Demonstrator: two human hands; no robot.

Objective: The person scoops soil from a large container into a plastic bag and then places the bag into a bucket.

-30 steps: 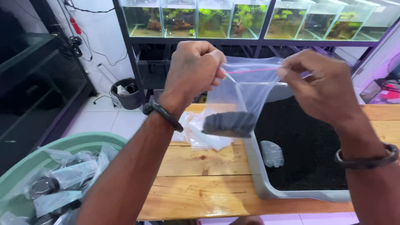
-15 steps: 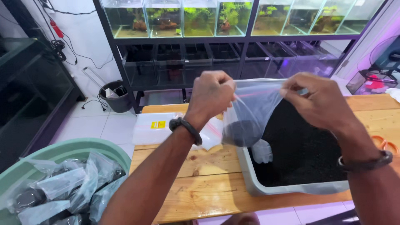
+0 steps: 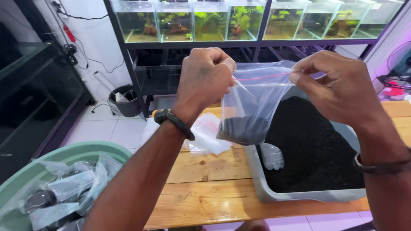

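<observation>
Above the wooden bench, your 2 hands, left hand and right hand, pinch the zip bag of black substrate over the grey tray; keep its seal level and press evenly along it.

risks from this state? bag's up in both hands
1. The bag, gripped only at its top edge by the left hand and right hand, could slip and dump its black gravel.
2. It hangs partly over the table, not fully over the tray, so spills may miss.
</observation>
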